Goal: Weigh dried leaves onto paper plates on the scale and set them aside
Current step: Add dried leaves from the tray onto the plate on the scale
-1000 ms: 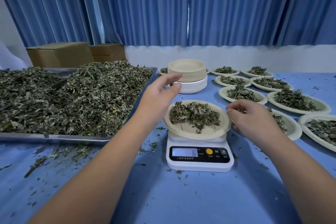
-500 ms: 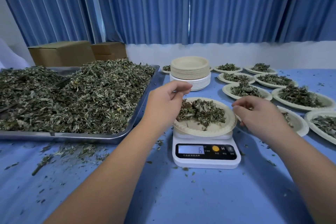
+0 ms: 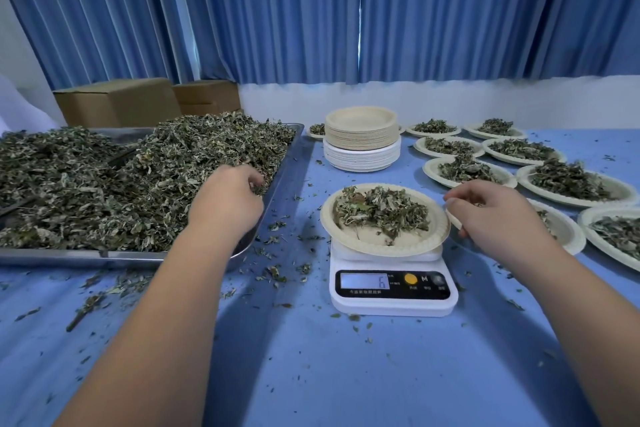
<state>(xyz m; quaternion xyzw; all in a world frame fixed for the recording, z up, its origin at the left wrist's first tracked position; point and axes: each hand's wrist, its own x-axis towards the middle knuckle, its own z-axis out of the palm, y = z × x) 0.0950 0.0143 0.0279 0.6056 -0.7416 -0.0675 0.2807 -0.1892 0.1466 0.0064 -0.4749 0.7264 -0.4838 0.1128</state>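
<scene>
**Left hand gone from the plate to the tray**

Half a second ago my left hand (image 3: 228, 199) was at the rim of the paper plate (image 3: 384, 220) on the scale; now it is over the right end of the metal tray (image 3: 277, 170), with the fingers curled down into the dried leaves (image 3: 104, 177). Whether they are closed on some leaves I cannot tell, because the back of the hand hides them.

My right hand (image 3: 498, 215) stays just beside the right edge of the plate, fingers bent loosely with the thumb (image 3: 454, 202) near the rim. It seems to hold nothing, but I cannot see the palm.

The plate sits on the white scale (image 3: 393, 284), slightly tilted toward me, with a small heap of leaves on it. The display (image 3: 365, 281) shows a 6.

Behind the scale stands a stack of empty plates (image 3: 362, 137), beige ones on top of white ones. To the right, many filled plates (image 3: 571, 184) lie in rows on the blue table (image 3: 311, 374). Leaf crumbs are scattered on the cloth between tray and scale.
</scene>
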